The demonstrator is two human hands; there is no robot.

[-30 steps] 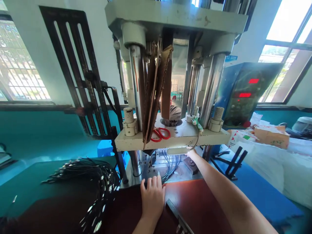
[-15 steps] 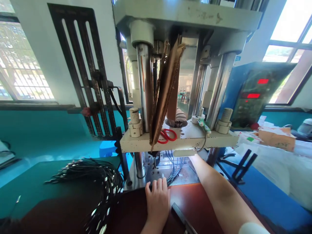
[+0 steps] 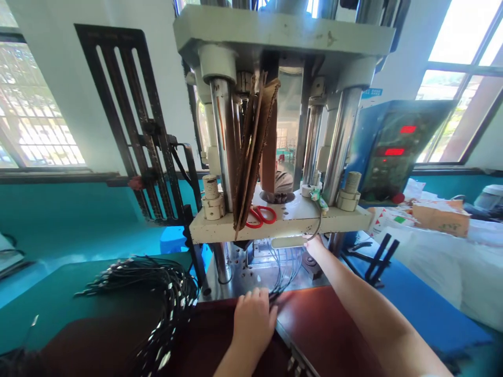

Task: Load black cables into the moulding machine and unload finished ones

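My left hand (image 3: 254,317) lies palm down at the front edge of a red-brown work surface (image 3: 314,319), fingers forward, thumb apart. Thin dark cables (image 3: 286,277) run from the lower mould area (image 3: 271,255) of a press towards its fingertips. My right hand (image 3: 315,246) reaches to the right end of a pale light bar (image 3: 286,242) beneath the press's cream plate (image 3: 338,222); its fingers are partly hidden, and I cannot tell whether they grip it. Red-handled scissors (image 3: 266,213) and folded cardboard (image 3: 253,157) sit on the plate above.
A bundle of black cables (image 3: 173,293) lies at the left on the green table (image 3: 51,293). A black slotted frame (image 3: 137,120) stands behind it. At the right are a blue control box (image 3: 393,120) with red displays and a black upright fixture (image 3: 381,259).
The view has shifted, so the press appears further left. My right hand now shows beside the light bar's end, where it was mostly hidden before. My left hand stays at the edge.
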